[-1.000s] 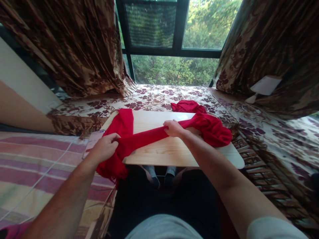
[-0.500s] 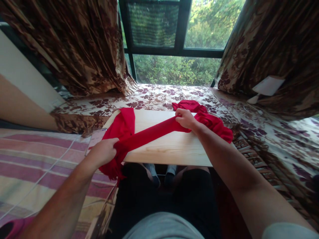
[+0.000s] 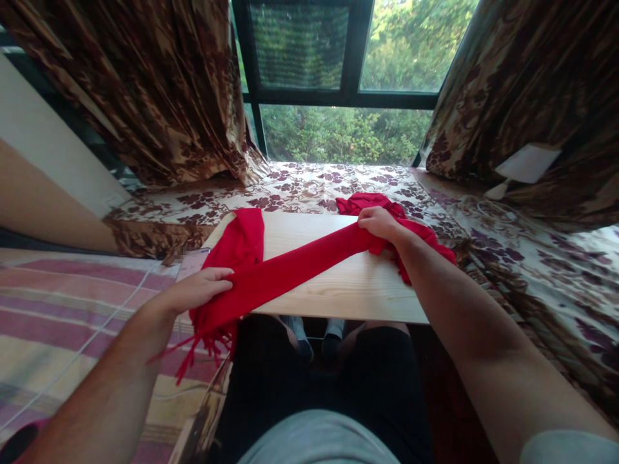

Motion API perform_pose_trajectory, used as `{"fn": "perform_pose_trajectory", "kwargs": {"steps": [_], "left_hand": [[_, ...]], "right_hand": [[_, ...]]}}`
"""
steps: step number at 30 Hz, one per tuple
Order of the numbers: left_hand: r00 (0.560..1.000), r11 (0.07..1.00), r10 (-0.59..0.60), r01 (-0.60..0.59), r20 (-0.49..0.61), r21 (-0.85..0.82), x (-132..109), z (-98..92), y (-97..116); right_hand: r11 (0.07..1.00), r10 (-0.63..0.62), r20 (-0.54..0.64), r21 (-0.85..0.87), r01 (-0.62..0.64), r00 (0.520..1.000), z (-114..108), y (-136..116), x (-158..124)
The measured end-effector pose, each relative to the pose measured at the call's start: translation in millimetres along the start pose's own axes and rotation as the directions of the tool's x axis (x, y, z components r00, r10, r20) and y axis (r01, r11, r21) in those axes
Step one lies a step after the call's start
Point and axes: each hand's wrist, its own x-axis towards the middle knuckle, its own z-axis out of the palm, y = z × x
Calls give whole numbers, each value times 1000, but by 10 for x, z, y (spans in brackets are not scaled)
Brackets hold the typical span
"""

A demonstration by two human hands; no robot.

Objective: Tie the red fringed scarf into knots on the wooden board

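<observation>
Red scarf [image 3: 300,265], in the head view, stretches aslant over the wooden table [image 3: 338,295], fringe [image 3: 210,341] dangling by its left edge; left hand [image 3: 200,289] and right hand [image 3: 381,224] both have fingers clamped on it.

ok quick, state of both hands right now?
Left hand: fingers at the fringed end of the red scarf; can't tell if gripping.
Right hand: closed, holding the scarf's band.

worn – pale grey shirt [image 3: 316,438] | short pale sleeve [image 3: 568,447] | black shorts [image 3: 382,374] | footwear [image 3: 333,330] – part pale, part dark
</observation>
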Motion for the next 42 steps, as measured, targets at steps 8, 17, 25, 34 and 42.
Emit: {"fn": "perform_pose_trajectory", "kwargs": {"steps": [8,17,25,34,42], "left_hand": [[971,762,208,-86,-117,642,390,76,-81],[751,617,558,-90,-354,782,150,-25,49],[969,623,196,-244,153,743,-48,211,-223],[951,700,309,-229,2,676,152,249,-36],[992,648,130,-82,-4,757,312,331,-114]], "right_hand": [[867,-84,113,-481,128,990,296,22,-6],[842,-415,1,-378,384,910,152,78,-152],[824,-148,513,-409,392,846,257,162,-476],[875,-195,385,-347,337,902,411,-164,-392],[733,-282,527,-421,535,801,761,-290,-332]]}}
